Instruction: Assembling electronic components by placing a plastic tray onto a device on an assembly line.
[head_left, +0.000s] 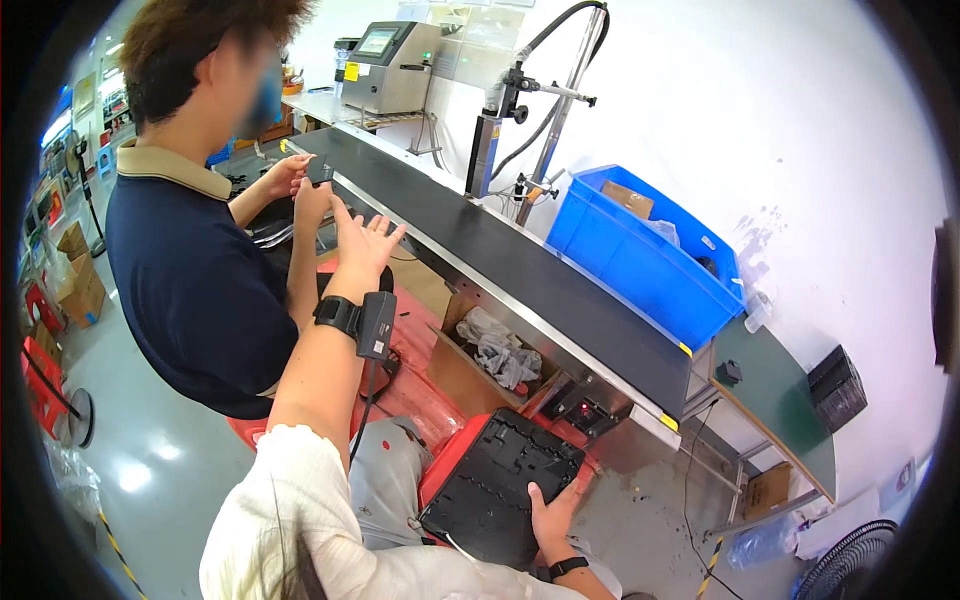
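My left hand (366, 243) reaches forward, palm up and fingers spread, with nothing in it. It is close beside the hands of a co-worker (200, 260), who holds a small black part (320, 172) over the near edge of the conveyor. At lower right my right hand (553, 516) grips the right edge of a black plastic tray (490, 480), thumb on top and fingers along the outer side. The tray lies tilted over something red (440, 462) by my knees. Its surface looks ridged; what lies in it is too dark to make out.
A black-belted conveyor (500, 260) runs from far left to near right. Behind it stand a blue bin (640, 265) and a metal post (560, 110). Below is a cardboard box (465, 375) with plastic bags. A green table (780, 400) and a fan (850, 560) are at right.
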